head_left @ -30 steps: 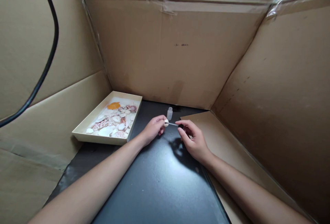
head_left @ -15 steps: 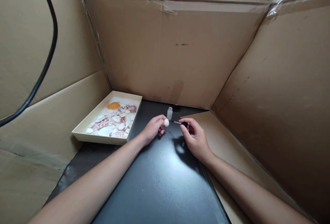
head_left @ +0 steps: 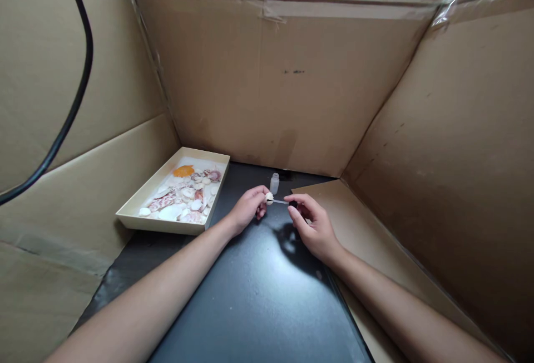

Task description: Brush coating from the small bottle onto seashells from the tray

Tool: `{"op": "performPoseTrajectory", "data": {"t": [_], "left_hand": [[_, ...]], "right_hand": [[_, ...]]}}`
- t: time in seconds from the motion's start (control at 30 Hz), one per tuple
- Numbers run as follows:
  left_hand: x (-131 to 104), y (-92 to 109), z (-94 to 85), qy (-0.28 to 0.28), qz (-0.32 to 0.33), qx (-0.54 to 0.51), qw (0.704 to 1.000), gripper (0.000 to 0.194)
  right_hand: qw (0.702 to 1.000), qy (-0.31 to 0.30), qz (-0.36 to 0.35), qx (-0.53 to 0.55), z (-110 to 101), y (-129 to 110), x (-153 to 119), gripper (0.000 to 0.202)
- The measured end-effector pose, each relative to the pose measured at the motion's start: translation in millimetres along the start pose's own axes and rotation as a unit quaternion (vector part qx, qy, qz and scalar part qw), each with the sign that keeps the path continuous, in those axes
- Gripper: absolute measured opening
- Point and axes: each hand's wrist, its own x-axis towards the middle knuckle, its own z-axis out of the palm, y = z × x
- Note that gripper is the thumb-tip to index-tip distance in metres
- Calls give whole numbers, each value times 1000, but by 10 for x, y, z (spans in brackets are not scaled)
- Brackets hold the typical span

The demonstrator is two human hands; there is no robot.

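My left grip [head_left: 250, 208] is closed on a shell [head_left: 269, 197], my right [head_left: 316, 228] on the black cap of a brush [head_left: 280, 201]. The uncapped bottle [head_left: 274, 185] stands upright just beyond the shell; the tray [head_left: 162, 226] at left holds loose shells [head_left: 170, 212], one orange. The shell sits at my left fingertips, the brush tip at it. Both forearms angle inward over the table [head_left: 250, 302].

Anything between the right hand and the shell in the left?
Only the thin brush that the right hand holds, its tip at the shell in the left hand. No obstacle visible; the small bottle stands beyond, off that line.
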Motion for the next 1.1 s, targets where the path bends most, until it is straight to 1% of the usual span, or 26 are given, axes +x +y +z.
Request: {"op": "performPoseTrajectory", "data": {"t": [0.13,0.17,0.3,0.33,0.47,0.5,0.63,0.67,0.8,0.97,1.1], "left_hand": [[-1,4,2,0,0,1,1000,4],[-1,5,2,1,-1,1,1000,4],[-2,2,0,1,-4,-5,1000,4],[-2,0,-1,1,-3,-7,1000,4],[0,-9,-4,3,-3,-9,1000,4],[1,-9,-4,4,-3,-9,1000,4],[-2,-6,-3,2,-2,-10,1000,4],[-2,-5,-3,1,-2,-9,1000,4],[-2,-9,-5,3,-2,-10,1000,5],[3,-14,-4,4,-1,-14,1000,4],[3,-15,-2,5,-4,-14,1000,5]], "right_hand": [[999,41,10,-34,-2,10,12,18],[998,43,8,-33,-3,9,13,18],[1000,3,-17,-14,-4,-3,7,18],[1000,2,-18,-18,-3,-3,7,18],[998,42,-6,-43,-3,0,13,16],[998,42,-8,-38,-5,-3,13,16],[999,1,-25,-20,-9,-19,7,18],[999,2,-24,-26,-9,-21,6,18],[998,37,-11,-48,-9,-22,9,15],[999,-1,-27,-30,-11,-31,8,17],[998,35,-14,-57,-14,-31,13,14]]}}
